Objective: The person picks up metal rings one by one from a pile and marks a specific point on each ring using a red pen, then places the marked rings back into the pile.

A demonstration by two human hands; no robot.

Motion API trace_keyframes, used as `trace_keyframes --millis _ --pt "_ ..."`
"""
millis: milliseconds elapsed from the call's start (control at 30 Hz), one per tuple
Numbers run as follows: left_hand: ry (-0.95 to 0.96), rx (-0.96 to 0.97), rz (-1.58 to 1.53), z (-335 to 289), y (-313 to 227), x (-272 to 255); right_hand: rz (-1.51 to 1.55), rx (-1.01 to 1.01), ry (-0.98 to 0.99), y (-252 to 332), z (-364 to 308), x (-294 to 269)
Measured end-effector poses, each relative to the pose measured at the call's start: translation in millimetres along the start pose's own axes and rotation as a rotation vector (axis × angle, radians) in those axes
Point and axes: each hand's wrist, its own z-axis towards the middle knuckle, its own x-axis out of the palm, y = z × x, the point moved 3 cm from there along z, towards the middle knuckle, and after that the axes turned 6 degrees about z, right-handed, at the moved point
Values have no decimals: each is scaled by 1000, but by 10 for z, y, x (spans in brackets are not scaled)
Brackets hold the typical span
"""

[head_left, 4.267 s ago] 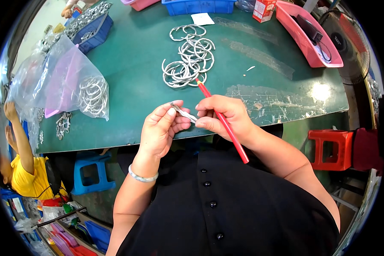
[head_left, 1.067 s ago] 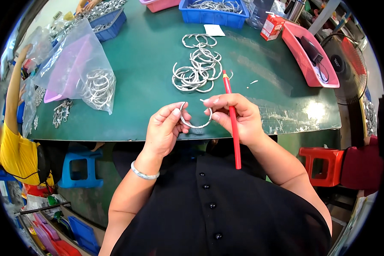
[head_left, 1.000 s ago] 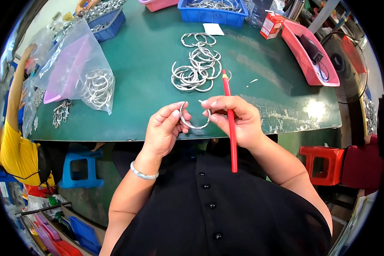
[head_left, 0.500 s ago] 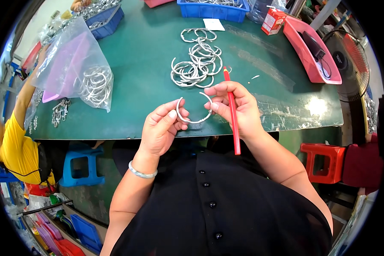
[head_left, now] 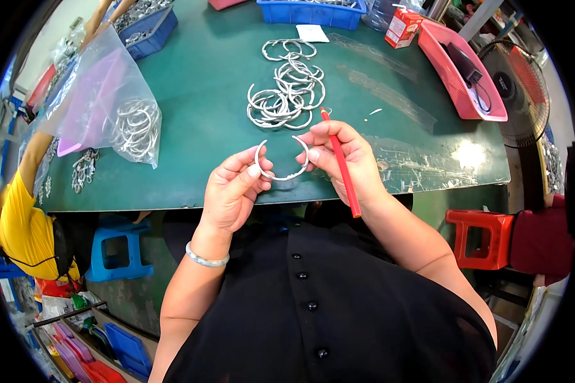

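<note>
Between my two hands, over the near edge of the green table, I hold a silvery open bangle [head_left: 283, 179] with its gap facing away from me. The fingers of my left hand [head_left: 234, 191] pinch its left side. My right hand [head_left: 348, 159] pinches its right side and also keeps a red pencil [head_left: 344, 171] between thumb and fingers, slanting down toward me. Just beyond lies a loose pile of similar bangles [head_left: 276, 110], some overlapping. A ring-shaped bracelet [head_left: 206, 259] circles my left wrist.
At left, a clear plastic bag [head_left: 137, 131] of bangles rests by a purple tray [head_left: 86, 121]. Blue bins [head_left: 313, 14] of metal parts stand at the back. A pink basket [head_left: 450, 76], red carton [head_left: 403, 27] and fan [head_left: 517, 89] are at right. A person in yellow [head_left: 29, 223] reaches across at left.
The whole view has shifted slightly, and my hands still hold the bangle and pencil. The pencil tilts a little more. At left, the other person's arms have moved over the table.
</note>
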Motion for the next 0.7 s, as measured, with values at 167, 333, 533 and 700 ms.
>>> trace_keyframes --millis 167,333,533,700 --pt "-13 -29 -8 5 -7 11 22 45 -16 -20 -7 -24" --pt "-27 -38 1 5 -9 28 31 67 -30 -25 -5 -39" --pt "-34 -47 21 17 -17 28 -5 33 -13 65 -20 25" --pt "-30 -35 21 2 13 24 -51 -8 41 147 -118 147"
